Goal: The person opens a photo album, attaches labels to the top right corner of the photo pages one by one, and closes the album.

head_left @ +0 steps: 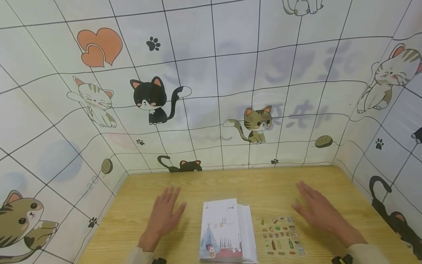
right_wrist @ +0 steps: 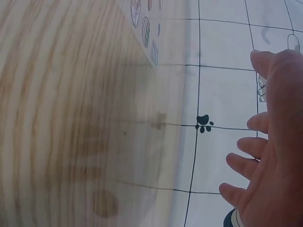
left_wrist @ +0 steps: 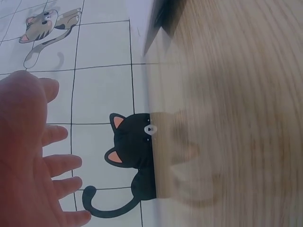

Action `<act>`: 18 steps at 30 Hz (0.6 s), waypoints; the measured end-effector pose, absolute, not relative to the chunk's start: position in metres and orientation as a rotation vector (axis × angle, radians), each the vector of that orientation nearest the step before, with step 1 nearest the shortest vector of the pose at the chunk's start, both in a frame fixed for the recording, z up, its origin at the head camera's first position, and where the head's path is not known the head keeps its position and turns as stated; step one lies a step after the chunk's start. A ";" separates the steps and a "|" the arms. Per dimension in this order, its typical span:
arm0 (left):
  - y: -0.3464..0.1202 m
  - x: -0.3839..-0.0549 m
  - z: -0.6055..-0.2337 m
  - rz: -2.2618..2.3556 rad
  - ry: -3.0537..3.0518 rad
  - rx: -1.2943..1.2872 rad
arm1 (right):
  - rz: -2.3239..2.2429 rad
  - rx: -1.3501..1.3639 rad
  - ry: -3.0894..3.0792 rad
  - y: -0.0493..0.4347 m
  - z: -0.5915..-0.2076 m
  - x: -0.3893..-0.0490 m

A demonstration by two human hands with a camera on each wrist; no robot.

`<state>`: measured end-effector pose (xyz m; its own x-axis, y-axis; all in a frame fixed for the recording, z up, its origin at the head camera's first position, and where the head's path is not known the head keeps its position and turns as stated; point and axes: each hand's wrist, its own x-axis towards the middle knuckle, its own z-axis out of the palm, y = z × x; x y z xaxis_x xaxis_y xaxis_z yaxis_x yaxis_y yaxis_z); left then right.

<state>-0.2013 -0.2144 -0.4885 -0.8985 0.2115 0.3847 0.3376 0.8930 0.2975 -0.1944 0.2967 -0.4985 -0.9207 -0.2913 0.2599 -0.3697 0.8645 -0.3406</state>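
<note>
My left hand (head_left: 165, 212) is held over the wooden table with its fingers straight and spread. It is left of a white booklet (head_left: 217, 231), whose cover has a blue tent and small pictures. More white pages or a second booklet (head_left: 248, 234) show from beneath its right side. On the other side, my right hand (head_left: 318, 211) is held with straight fingers near a clear sticker sheet (head_left: 280, 234) of small foods and bottles. Neither hand holds anything. In the left wrist view the left hand (left_wrist: 23, 156) shows spread fingers; the right hand (right_wrist: 279, 142) looks alike in its own view.
The light wooden table (head_left: 132, 216) has a glossy top. Around its back and both sides stand white gridded walls (head_left: 197, 73) printed with cartoon cats, paw prints and a heart. Dark bands (head_left: 343, 259) circle the wrists below beige sleeves.
</note>
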 end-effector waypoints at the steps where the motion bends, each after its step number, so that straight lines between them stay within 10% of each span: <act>1: -0.212 -0.201 -0.489 -0.521 -2.717 -0.408 | 0.574 0.515 -2.836 0.295 -0.499 -0.194; 18: -0.176 -0.201 -0.493 -0.709 -2.703 -0.485 | 0.604 0.602 -2.835 0.270 -0.511 -0.194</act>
<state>-0.2009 -0.1758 -0.4926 -0.8967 0.2430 0.3701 0.3934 0.8207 0.4144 -0.1938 0.2700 -0.5107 -0.9015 -0.3495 0.2552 -0.4232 0.8353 -0.3509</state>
